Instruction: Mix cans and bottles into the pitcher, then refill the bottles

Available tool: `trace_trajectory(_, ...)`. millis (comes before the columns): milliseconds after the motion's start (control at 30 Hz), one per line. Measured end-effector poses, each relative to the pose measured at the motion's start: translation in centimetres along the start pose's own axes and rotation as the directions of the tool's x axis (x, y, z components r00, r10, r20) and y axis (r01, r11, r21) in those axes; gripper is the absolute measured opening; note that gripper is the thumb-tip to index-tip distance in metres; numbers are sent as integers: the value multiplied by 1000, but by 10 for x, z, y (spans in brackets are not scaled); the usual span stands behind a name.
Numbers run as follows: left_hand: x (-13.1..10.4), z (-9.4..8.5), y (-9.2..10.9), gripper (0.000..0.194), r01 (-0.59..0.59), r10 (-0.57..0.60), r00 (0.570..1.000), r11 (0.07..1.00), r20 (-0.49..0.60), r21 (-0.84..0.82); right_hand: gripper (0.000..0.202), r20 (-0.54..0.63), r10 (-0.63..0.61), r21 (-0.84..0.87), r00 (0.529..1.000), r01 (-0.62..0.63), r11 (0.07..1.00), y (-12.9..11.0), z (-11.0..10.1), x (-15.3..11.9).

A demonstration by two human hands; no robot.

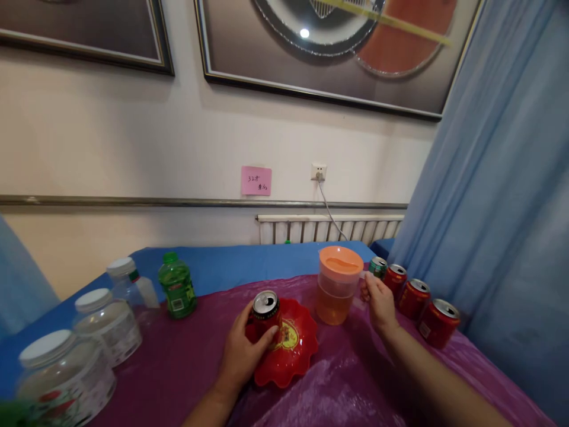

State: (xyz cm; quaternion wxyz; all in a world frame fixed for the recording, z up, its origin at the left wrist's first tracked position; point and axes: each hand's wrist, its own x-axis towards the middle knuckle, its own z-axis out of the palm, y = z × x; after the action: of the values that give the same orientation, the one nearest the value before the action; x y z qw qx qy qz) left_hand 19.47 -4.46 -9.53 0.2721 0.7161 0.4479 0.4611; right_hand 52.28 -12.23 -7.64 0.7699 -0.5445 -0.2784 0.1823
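Observation:
My left hand (pixel 242 347) is wrapped round an opened drink can (pixel 265 317), dark at the top with red below. The can is upright at the left part of a red scalloped plate (pixel 297 356) with a yellow print; whether it touches the plate I cannot tell. My right hand (pixel 377 299) is closed at the handle of a clear pitcher (pixel 338 290). This pitcher stands on the purple sheet, has an orange lid (pixel 341 261), and holds amber liquid in its lower part. The handle is mostly hidden by my fingers.
Several opened cans, including a red can (pixel 439 323) and a green can (pixel 377 267), line the right edge. At the left stand clear jars (pixel 106 323) with white lids and a green bottle (pixel 176 284). A purple plastic sheet (pixel 178 367) covers the blue-clothed table.

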Motion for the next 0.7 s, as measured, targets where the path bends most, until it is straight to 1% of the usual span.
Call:
trace_trajectory(200, 0, 1, -3, 77, 22, -22, 1000, 1000, 17, -19, 63, 4, -6, 16, 1000, 6, 1000, -1, 7, 0)
trace_trajectory(433, 2, 1, -4, 73, 1, -1, 1000, 1000, -5, 0, 61, -1, -22, -5, 1000, 22, 1000, 0, 5, 0)
trace_trajectory(700, 2, 1, 0, 75, 15, -16, 999, 999, 32, 30, 61, 6, -25, -15, 1000, 25, 1000, -2, 5, -2)
